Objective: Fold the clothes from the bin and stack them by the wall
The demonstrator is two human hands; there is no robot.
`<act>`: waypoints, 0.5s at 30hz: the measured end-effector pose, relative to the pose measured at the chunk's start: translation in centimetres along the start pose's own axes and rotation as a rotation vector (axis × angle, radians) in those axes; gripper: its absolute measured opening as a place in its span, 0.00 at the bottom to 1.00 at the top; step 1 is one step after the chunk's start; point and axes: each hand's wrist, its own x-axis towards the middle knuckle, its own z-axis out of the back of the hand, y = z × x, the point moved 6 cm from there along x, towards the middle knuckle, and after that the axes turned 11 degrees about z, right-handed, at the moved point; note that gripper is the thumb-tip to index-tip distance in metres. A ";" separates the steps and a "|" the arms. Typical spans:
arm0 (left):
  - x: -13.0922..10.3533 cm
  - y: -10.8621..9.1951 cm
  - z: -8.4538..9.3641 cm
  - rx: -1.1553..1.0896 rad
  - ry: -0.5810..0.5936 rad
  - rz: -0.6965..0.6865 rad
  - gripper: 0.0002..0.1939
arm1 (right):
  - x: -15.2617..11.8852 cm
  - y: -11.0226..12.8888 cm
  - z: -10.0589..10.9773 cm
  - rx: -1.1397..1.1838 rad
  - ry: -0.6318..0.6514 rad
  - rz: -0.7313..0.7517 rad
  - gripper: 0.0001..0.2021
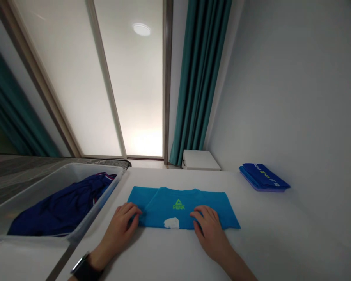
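A bright blue T-shirt (158, 205) lies folded into a wide, flat strip on the white table. It has a green triangle logo with the word PEAK and a white patch at its near edge. My left hand (123, 223) rests on the shirt's left part, fingers bent and thumb apart from them, with a dark watch on that wrist. Over the right part lies my right hand (208, 229), its fingers loosely curved and spread from the thumb. Neither hand visibly grips the cloth.
A translucent plastic bin (87, 168) with dark blue clothing (67, 205) inside stands at the left. Folded blue garments (263, 177) are stacked on the table (169, 257) at the right, by the wall. Beyond the table's far edge is a small white cabinet (201, 160).
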 end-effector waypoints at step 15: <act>0.0 6.7 1.1 0.100 0.026 0.507 0.11 | 12.1 9.9 -9.1 0.227 0.267 0.402 0.08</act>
